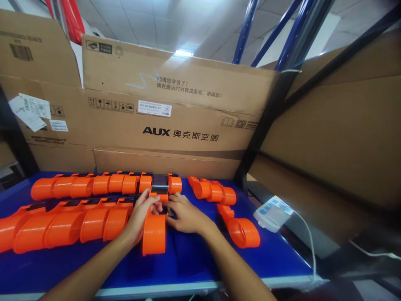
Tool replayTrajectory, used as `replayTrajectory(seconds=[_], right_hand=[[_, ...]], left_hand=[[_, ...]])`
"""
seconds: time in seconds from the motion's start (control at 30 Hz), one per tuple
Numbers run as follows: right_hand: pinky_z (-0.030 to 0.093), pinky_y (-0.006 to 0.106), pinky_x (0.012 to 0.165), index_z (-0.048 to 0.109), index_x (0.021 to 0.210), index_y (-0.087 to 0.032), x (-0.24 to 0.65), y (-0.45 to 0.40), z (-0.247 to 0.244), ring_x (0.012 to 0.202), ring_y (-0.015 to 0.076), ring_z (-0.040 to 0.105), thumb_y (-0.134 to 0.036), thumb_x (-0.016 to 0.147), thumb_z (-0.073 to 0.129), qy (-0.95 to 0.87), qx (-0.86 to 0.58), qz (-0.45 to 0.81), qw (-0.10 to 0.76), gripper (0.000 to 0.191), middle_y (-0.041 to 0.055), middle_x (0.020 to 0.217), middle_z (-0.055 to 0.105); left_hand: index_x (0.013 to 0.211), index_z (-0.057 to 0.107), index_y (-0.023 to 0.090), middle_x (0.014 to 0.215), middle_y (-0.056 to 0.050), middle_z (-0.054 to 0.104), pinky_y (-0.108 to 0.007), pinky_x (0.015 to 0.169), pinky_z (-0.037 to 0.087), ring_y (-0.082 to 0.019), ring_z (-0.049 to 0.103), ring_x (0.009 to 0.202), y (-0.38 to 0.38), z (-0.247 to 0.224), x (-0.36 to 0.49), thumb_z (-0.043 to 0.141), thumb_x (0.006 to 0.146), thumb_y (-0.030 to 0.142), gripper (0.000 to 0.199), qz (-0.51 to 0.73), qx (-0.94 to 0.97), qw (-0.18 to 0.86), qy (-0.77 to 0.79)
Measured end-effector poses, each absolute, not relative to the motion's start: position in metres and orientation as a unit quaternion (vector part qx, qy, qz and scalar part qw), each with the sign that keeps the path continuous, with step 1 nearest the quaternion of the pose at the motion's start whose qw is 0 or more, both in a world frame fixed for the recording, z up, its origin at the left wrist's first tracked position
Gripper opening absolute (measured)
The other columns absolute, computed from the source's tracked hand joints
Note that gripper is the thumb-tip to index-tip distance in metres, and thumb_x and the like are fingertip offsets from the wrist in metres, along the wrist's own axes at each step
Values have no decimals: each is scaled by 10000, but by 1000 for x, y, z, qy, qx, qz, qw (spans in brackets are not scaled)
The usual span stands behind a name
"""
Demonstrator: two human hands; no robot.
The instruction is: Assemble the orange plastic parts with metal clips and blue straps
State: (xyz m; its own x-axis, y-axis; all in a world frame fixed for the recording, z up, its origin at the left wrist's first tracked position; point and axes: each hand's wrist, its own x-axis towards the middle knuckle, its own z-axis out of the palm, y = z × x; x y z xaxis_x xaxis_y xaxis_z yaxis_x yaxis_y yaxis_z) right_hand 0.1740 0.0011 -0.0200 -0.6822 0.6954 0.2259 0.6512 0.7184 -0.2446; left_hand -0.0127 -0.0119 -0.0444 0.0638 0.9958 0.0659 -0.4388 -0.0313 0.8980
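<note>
An orange plastic piece (154, 234) with a round cup at its near end stands between my hands at the middle of the blue surface (200, 263). My left hand (142, 213) is closed on its left side, with the fingertips near its upper end. From the right, my right hand (183, 212) has its fingers bent around a small dark part (171, 212) beside the same piece. Just behind the hands is a dark rectangular part (160, 181) among the back row of orange pieces. The fingertips partly hide where the piece and dark part meet.
Two rows of orange pieces (64, 228) lie left, with more orange pieces (216, 192) at the right. A white box with a cable (273, 214) sits at the right edge. Cardboard (188, 113) and a dark post (261, 113) stand behind.
</note>
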Motion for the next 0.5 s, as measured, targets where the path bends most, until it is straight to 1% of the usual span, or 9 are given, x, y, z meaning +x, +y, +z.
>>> replayTrajectory(seconds=[0.07,0.17,0.3,0.4,0.5], right_hand=[[422,417,925,649,1273,-266,169,-1,-24,1146,295,493,-306,878,706,-916,-370,73,140,400,105,1289,593],[421,407,878,667,1224,-264,167,-2,-29,1144,306,464,-314,868,714,-916,-377,69,121,362,109,1304,567],[411,383,826,693,1132,-239,167,-2,-30,1120,302,460,-299,867,701,-919,-373,58,108,271,111,1256,573],[403,369,797,693,1112,-241,166,-2,-30,1102,295,466,-277,864,692,-918,-381,51,102,251,103,1218,585],[402,370,803,686,1110,-237,166,-3,-30,1108,293,467,-264,863,687,-917,-383,51,100,249,103,1214,590]], left_hand=[[867,615,200,642,9,658,-222,542,425,-126,578,547,-12,-44,-13,765,711,377,279,591,410,605,341],[858,613,200,647,10,657,-220,547,424,-123,572,557,-12,-46,-13,759,718,374,266,589,422,599,341],[873,610,204,656,12,658,-222,547,424,-122,565,552,-11,-48,-12,748,735,373,258,588,430,595,339],[855,605,206,661,7,662,-228,556,433,-126,574,553,-11,-48,-12,751,731,373,254,587,430,596,339],[853,607,206,663,4,666,-232,555,438,-130,580,548,-11,-48,-12,757,723,379,263,587,429,596,342]])
